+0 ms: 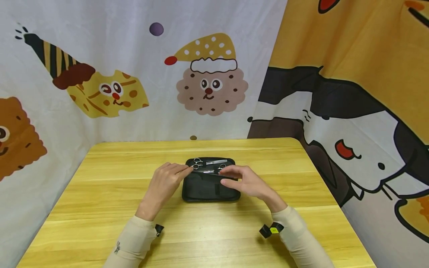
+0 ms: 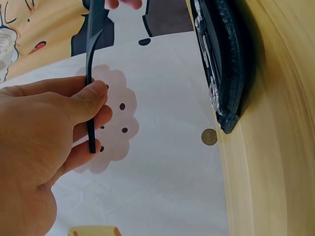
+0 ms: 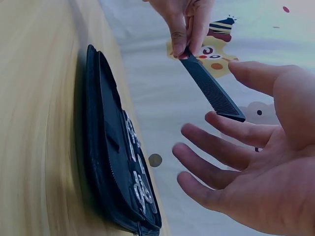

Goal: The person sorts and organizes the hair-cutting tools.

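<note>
In the left wrist view my left hand [image 2: 44,113] pinches the slim handle of a black comb [image 3: 214,91] between thumb and fingers. The comb is raised above a black zip case [image 1: 199,189] that lies open on the table. At the toothed end my right hand [image 3: 251,152] has its fingers spread and loosely bent. Its index fingertip is right by the comb's tip; whether they touch I cannot tell. Silver scissors [image 1: 197,162] and other slim metal tools lie in the far half of the case, partly hidden by the hands and comb.
The wooden table [image 1: 201,238] spreads around the case on all sides. Behind it hangs a white curtain [image 1: 127,44] with cartoon prints, and a yellow and black patterned one [image 1: 352,56] hangs at the right. Each wrist wears a small black camera [image 1: 266,231].
</note>
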Action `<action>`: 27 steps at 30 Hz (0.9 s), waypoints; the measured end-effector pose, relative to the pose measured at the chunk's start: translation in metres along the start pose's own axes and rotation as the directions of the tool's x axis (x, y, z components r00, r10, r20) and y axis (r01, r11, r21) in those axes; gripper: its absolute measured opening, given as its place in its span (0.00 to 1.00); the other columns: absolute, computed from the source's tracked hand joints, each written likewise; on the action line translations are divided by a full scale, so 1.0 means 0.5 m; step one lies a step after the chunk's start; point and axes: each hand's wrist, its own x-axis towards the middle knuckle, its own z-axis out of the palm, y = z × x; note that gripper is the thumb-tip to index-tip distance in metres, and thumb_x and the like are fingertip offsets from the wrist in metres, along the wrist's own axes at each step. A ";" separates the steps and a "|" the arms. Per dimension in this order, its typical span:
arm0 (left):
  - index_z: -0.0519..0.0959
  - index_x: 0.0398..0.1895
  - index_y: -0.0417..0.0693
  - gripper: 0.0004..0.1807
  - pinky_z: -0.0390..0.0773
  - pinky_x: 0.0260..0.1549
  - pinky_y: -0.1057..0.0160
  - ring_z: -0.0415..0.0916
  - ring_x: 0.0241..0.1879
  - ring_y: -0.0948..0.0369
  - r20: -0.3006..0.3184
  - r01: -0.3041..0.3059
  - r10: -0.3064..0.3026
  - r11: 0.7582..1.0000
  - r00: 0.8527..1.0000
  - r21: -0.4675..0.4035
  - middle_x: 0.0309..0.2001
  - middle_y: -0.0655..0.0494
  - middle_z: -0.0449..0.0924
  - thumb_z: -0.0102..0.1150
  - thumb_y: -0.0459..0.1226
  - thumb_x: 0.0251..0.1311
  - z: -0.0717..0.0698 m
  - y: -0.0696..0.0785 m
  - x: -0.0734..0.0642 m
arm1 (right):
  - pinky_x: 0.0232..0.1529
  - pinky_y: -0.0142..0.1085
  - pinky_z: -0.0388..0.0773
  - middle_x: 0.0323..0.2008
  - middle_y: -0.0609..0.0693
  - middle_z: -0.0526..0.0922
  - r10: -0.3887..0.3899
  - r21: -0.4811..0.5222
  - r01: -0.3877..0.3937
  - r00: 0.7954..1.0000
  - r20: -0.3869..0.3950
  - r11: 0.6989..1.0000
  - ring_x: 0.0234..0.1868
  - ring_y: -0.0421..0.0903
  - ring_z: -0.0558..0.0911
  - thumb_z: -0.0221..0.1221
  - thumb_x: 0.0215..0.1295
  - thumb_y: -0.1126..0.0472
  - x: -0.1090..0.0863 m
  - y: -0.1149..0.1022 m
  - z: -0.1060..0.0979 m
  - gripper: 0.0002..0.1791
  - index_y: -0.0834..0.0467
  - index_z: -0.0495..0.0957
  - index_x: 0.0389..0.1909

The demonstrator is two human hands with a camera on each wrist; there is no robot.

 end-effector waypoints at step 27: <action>0.96 0.47 0.49 0.16 0.93 0.34 0.54 0.95 0.37 0.54 0.112 0.125 -0.125 0.992 0.986 0.007 0.43 0.53 0.98 0.79 0.23 0.60 -0.004 -0.028 -0.015 | 0.86 0.73 0.63 0.90 0.58 0.61 -0.137 -0.457 0.076 0.986 -0.100 0.886 0.91 0.65 0.61 0.73 0.73 0.37 -0.009 0.046 0.014 0.52 0.49 0.63 0.90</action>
